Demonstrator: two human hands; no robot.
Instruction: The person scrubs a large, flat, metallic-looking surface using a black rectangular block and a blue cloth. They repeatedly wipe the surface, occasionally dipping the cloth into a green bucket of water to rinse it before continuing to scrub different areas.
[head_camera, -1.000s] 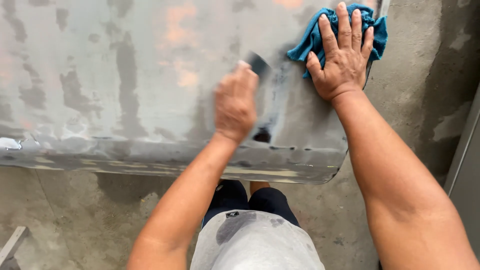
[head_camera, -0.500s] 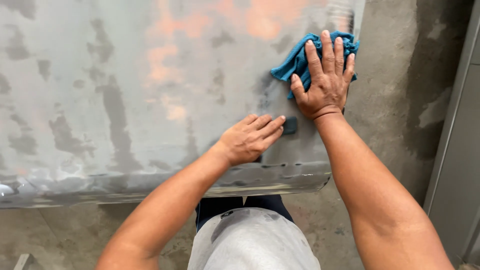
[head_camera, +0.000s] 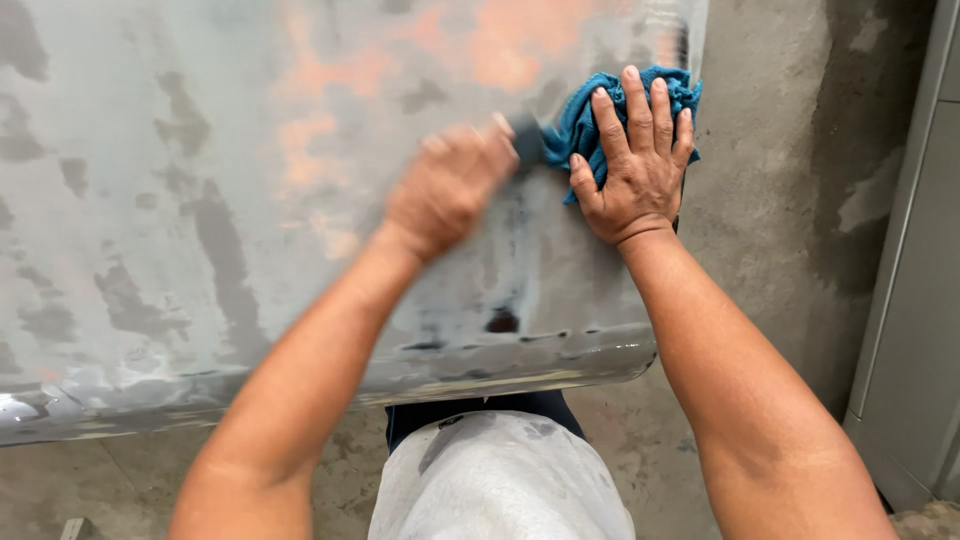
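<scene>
Left hand (head_camera: 445, 190), blurred, pinches a dark block (head_camera: 527, 140) on the panel (head_camera: 200, 200), right hand (head_camera: 635, 165) spread flat on the cloth (head_camera: 580, 125); uneven pressure could gouge the filler

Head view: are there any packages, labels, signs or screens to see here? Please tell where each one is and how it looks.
None in view.
Left hand: blurred, holds a small dark block against the grey, patchy metal panel.
Right hand: flat on a crumpled blue cloth at the panel's upper right corner.
Grey cabinet side: plain, at the right edge.
</scene>
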